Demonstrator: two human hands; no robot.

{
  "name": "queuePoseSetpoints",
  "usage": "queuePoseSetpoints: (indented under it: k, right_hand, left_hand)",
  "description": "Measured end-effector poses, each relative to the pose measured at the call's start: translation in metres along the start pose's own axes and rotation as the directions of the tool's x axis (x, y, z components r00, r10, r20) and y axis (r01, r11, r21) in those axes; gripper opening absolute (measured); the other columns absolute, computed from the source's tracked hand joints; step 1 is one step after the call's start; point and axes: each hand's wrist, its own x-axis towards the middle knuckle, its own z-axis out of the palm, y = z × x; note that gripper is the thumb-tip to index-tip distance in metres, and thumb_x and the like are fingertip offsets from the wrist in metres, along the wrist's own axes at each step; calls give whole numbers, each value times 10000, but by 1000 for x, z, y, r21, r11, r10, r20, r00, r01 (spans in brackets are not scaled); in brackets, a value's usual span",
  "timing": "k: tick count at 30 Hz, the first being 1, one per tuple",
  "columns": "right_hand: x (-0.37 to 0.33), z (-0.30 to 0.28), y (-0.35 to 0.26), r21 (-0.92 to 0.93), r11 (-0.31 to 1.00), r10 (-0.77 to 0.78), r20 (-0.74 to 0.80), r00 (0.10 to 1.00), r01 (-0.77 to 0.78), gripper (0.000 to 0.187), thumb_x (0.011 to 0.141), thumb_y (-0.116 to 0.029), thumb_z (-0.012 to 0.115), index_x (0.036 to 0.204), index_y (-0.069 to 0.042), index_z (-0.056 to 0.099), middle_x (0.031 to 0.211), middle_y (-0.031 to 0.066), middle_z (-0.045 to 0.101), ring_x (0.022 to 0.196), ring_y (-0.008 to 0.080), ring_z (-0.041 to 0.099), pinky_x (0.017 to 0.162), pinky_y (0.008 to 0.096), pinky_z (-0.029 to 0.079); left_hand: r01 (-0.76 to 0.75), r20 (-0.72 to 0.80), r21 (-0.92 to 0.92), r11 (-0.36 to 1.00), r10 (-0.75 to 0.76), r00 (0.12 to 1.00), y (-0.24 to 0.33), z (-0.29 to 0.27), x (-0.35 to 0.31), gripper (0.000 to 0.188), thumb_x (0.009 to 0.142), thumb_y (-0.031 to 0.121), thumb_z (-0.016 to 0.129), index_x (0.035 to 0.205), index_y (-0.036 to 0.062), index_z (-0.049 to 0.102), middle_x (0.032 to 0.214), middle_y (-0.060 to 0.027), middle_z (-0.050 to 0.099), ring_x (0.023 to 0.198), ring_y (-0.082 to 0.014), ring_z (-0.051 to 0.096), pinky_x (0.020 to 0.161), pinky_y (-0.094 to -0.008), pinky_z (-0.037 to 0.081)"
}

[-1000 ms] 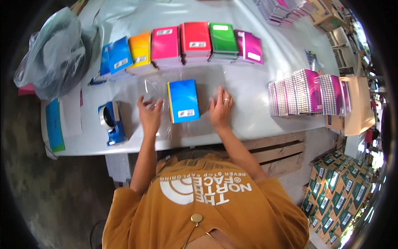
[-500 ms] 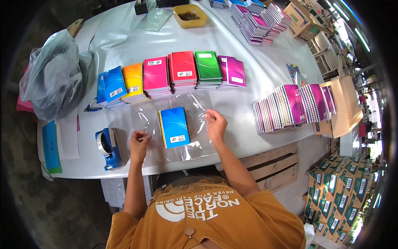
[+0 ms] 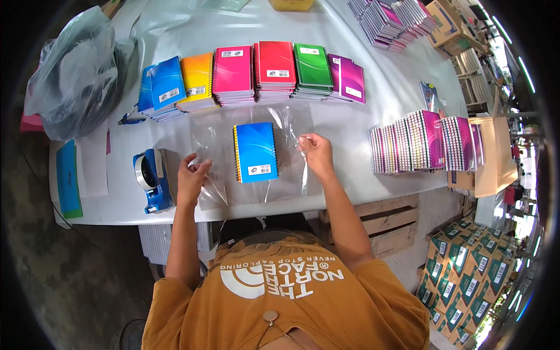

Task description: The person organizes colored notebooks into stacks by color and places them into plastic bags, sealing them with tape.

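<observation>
A small stack of spiral notebooks [image 3: 255, 153], blue on top with a yellow edge showing beneath, lies on a clear plastic sheet [image 3: 289, 169]. At the sheet's left side, my left hand [image 3: 193, 179] has its fingers curled by the lifted edge and seems to grip it loosely. My right hand [image 3: 317, 155] pinches the right edge between thumb and fingers. Beyond the sheet stand piles of notebooks: blue [image 3: 167, 87], yellow [image 3: 197, 76], pink [image 3: 233, 70], red [image 3: 275, 61], green [image 3: 313, 64] and purple [image 3: 352, 79].
A blue tape dispenser [image 3: 153, 181] stands left of my left hand. Behind it sits a large plastic bag [image 3: 76, 76]. Rows of purple notebooks [image 3: 405, 143] and an open cardboard box [image 3: 493, 151] are at the right. The table's near edge runs just before me.
The view has shifted, so the table appears higher. My left hand has moved slightly outward from the notebooks. My right hand stays at the sheet's right edge.
</observation>
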Motion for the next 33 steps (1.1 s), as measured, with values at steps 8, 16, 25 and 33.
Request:
queuePoseSetpoints:
  k: [8, 16, 25, 33]
  right_hand:
    - [-24, -3, -5, -73, 997, -17, 81, 997, 23, 384, 835, -195, 672, 1126, 28, 558, 777, 73, 630, 661, 132, 596, 572, 286, 486]
    - [-39, -11, 13, -494, 862, 95, -66, 993, -115, 279, 806, -234, 690, 760, 32, 621, 557, 59, 564, 570, 155, 564, 566, 343, 482]
    - [-48, -15, 45, -357, 928, -162, -122, 979, 109, 284, 821, -269, 646, 856, 9, 601, 709, 109, 613, 672, 272, 570, 673, 382, 460]
    - [-133, 67, 16, -62, 994, 99, 266, 959, -85, 413, 881, -382, 589, 1023, 5, 564, 1003, 114, 612, 932, 266, 578, 817, 365, 463]
  left_hand:
    - [-25, 198, 142, 990, -4, 980, -11, -4, -14, 317, 856, 185, 641, 1097, -10, 579, 890, -75, 646, 688, -94, 578, 563, -228, 445]
    - [144, 159, 195, 970, -176, 972, -11, -8, -29, 305, 883, 299, 614, 880, -5, 632, 617, -7, 553, 471, -51, 449, 420, -208, 348]
    - [135, 264, 153, 979, -172, 949, -35, -23, -21, 327, 882, 360, 592, 838, 39, 630, 592, 7, 487, 498, -80, 468, 467, -232, 386]
    - [345, 516, -35, 938, -279, 810, -24, -27, -16, 323, 913, 349, 564, 842, 37, 601, 923, -121, 687, 714, -152, 655, 588, -260, 513]
